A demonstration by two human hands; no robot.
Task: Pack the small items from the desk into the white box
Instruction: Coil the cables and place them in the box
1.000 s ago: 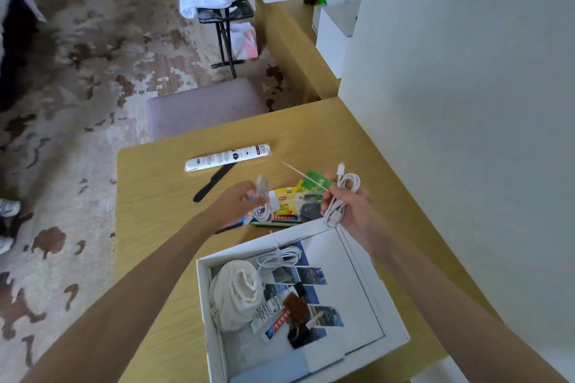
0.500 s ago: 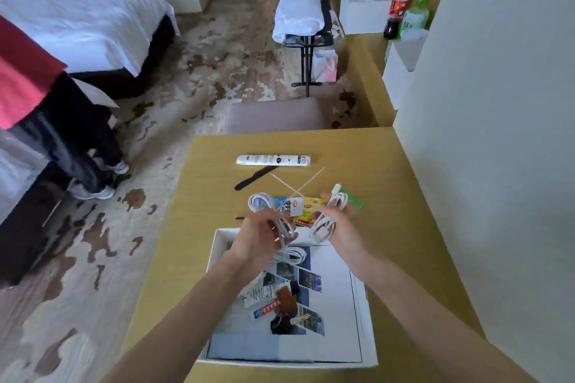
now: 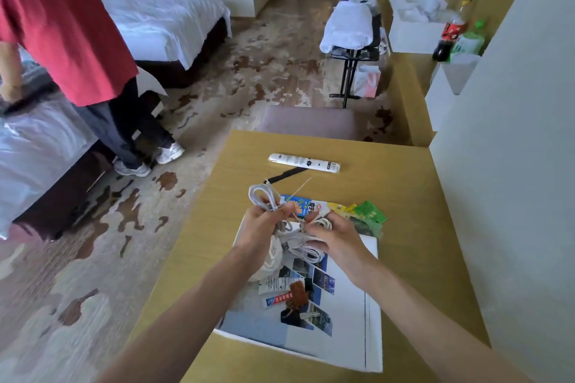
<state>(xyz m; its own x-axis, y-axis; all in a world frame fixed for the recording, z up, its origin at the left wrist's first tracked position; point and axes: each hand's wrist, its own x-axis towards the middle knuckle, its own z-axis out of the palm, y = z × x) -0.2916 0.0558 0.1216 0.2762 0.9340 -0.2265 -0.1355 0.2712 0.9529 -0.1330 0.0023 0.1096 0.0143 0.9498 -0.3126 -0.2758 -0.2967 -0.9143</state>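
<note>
White coiled charging cable (image 3: 264, 197) is pinched in the left hand (image 3: 263, 228), its loop standing up toward the top of the frame, long axis roughly vertical; the right hand (image 3: 337, 238) has its grip closed on a second white cable bundle (image 3: 323, 222), the strands trailing down between both hands; both hover over the far end of the open white cardboard box (image 3: 371, 305) at lower centre on the tan wooden worktop (image 3: 420, 196); inside lie a rolled white cloth (image 3: 269, 258), printed leaflets (image 3: 323, 281) and a small brown tag (image 3: 297, 292); beyond the box, colourful snack packets (image 3: 367, 211) and a white remote control (image 3: 303, 162) lying crosswise.
</note>
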